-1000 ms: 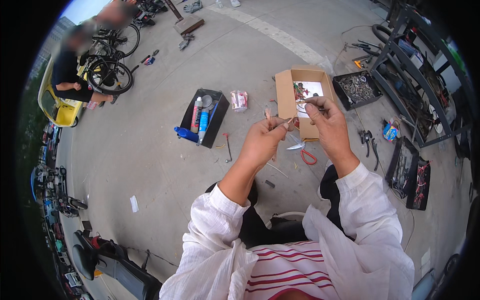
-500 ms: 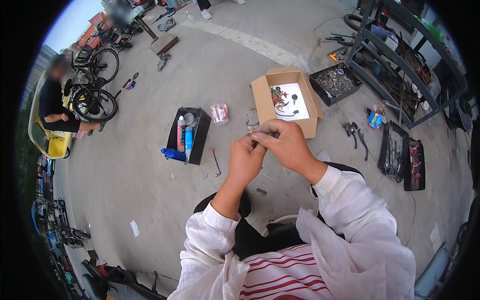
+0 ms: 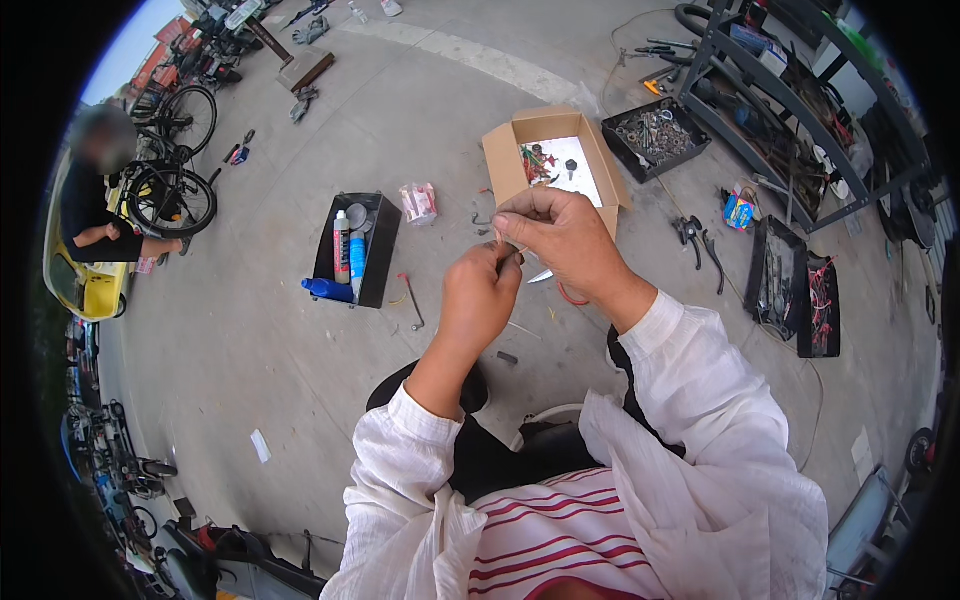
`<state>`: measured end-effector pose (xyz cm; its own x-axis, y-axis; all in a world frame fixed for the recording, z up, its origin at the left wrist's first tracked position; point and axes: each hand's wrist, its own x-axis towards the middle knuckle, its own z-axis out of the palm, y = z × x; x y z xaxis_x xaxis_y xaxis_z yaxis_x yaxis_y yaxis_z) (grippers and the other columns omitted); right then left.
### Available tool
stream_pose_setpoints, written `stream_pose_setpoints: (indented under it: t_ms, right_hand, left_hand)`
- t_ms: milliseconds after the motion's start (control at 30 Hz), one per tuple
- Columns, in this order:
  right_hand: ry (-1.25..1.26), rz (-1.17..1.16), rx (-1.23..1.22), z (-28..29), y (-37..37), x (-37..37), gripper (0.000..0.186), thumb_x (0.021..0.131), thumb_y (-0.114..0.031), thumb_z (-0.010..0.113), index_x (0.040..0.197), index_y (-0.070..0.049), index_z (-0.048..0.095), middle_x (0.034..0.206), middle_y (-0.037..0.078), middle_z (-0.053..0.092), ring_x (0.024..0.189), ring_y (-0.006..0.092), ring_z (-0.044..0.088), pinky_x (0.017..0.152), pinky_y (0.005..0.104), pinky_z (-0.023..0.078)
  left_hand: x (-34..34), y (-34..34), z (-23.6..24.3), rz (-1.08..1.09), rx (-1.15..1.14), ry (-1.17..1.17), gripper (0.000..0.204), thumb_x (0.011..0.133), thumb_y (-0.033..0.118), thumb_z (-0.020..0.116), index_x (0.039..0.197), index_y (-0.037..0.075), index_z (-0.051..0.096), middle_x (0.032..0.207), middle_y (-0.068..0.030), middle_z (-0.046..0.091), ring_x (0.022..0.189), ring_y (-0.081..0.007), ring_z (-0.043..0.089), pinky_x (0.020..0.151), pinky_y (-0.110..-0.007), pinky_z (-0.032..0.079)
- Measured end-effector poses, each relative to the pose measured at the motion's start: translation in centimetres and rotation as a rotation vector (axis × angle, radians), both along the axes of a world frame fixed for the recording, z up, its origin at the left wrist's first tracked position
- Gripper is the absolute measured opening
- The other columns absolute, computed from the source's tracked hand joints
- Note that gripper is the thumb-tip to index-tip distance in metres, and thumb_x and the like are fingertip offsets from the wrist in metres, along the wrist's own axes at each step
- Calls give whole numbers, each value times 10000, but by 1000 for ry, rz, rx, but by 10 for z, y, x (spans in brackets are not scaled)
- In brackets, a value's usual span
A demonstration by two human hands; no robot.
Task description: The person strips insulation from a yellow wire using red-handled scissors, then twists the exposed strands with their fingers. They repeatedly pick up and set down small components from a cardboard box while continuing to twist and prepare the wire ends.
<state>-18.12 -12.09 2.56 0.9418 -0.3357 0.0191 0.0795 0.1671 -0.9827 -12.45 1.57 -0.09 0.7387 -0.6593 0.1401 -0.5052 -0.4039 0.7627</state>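
Note:
My left hand (image 3: 482, 297) and my right hand (image 3: 562, 232) meet in front of me, thumbs and fingers closed in a pinch. At their fingertips shows a thin coppery strand (image 3: 498, 236), mostly hidden and too small to name surely. Below my right hand a silver blade tip (image 3: 541, 277) and a red loop (image 3: 573, 296) stick out; whether they are held or lie on the ground I cannot tell. Just beyond the hands stands an open cardboard box (image 3: 507, 165) with small red, green and black parts on its white bottom.
Left of my hands sits a black bin (image 3: 379, 270) with bottles, beside a clear packet (image 3: 419, 204). To the right are a bin of metal bits (image 3: 655, 138), pliers-like tools (image 3: 704, 250), long black trays (image 3: 779, 285) and a rack (image 3: 765, 105). A person (image 3: 95, 200) sits near bicycles.
The view has shifted, so floor things sit higher and further left. My hands stay together, the right now slightly raised over the left. The blade tip and red loop have come into sight.

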Motion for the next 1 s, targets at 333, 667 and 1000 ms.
stream_pose_setpoints:
  t_ms: [333,667,1000]
  right_hand:
    - [-286,-385,321,6,-54,0,177,865,-128,644,917,41,645,768,20,619,607,56,543,516,214,439]
    - [154,-35,-9,-14,-2,10,150,866,-100,640,908,43,658,851,70,663,749,109,608,698,241,498]
    - [1,-120,55,-18,7,19,208,863,-102,629,948,87,622,852,138,656,698,172,670,559,265,542]
  left_hand:
    - [25,6,-12,172,-295,744,169,906,169,563,919,10,621,844,-77,655,539,-82,466,510,-248,402]
    - [19,-2,4,103,-594,1157,192,945,162,515,1005,-15,560,970,-185,645,472,-37,368,476,-204,410]
    - [16,2,12,130,-634,1265,232,959,167,487,1061,-39,516,1018,-236,630,462,-25,368,476,-194,445]
